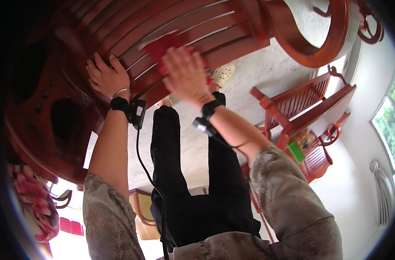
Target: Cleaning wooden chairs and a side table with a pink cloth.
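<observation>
Before me is a dark red slatted wooden bench seat. My right hand lies palm down over a red cloth, pressing it against the slats. Both hand and cloth are motion-blurred, and the palm hides part of the cloth. Further left, my left hand rests on the wood beside the carved armrest. It holds nothing, and its fingers are spread.
A curved armrest rises at the bench's right end. Another slatted wooden seat stands at right, near a green box. Cables trail from wrist-strapped devices. Pale clogs are on the floor. Pink floral fabric shows lower left.
</observation>
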A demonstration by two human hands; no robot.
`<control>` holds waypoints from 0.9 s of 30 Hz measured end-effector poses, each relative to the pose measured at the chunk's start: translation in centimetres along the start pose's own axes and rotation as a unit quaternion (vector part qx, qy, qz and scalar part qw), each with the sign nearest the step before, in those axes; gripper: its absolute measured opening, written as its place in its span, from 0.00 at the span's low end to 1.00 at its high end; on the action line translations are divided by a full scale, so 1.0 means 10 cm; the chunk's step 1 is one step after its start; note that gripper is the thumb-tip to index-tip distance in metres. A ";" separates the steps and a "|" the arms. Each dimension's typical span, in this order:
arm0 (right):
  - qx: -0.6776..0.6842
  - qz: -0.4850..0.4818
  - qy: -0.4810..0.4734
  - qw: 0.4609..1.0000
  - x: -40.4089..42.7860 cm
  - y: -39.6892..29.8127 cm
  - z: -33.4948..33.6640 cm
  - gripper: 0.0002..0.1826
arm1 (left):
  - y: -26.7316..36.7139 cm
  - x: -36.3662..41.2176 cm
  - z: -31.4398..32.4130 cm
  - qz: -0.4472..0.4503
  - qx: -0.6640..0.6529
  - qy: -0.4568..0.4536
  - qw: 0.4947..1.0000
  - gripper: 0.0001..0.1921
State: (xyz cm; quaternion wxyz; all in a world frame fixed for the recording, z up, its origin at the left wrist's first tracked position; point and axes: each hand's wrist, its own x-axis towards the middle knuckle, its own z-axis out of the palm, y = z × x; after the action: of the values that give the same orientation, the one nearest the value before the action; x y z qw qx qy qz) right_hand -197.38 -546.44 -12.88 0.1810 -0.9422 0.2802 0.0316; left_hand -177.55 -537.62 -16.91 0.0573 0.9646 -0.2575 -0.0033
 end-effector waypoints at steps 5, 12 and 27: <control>0.032 -0.087 0.016 0.996 -0.14 -0.79 0.31 0.29 | 0.07 0.05 0.02 -0.032 -0.016 -0.045 0.998 0.33; 0.058 -0.177 0.074 0.980 -0.21 -0.62 0.34 0.24 | 0.04 0.13 -0.13 -0.127 -0.290 -0.134 0.939 0.29; 0.057 0.281 0.368 0.885 -0.18 1.40 -0.27 0.29 | 2.20 0.06 0.26 0.242 -0.178 -0.069 0.951 0.32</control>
State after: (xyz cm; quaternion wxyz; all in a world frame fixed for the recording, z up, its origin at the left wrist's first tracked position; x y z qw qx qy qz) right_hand -206.57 -557.36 -14.58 0.1019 -0.7560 0.5808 -0.2840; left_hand -188.02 -557.13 -16.98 0.2091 0.8448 -0.4819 -0.1018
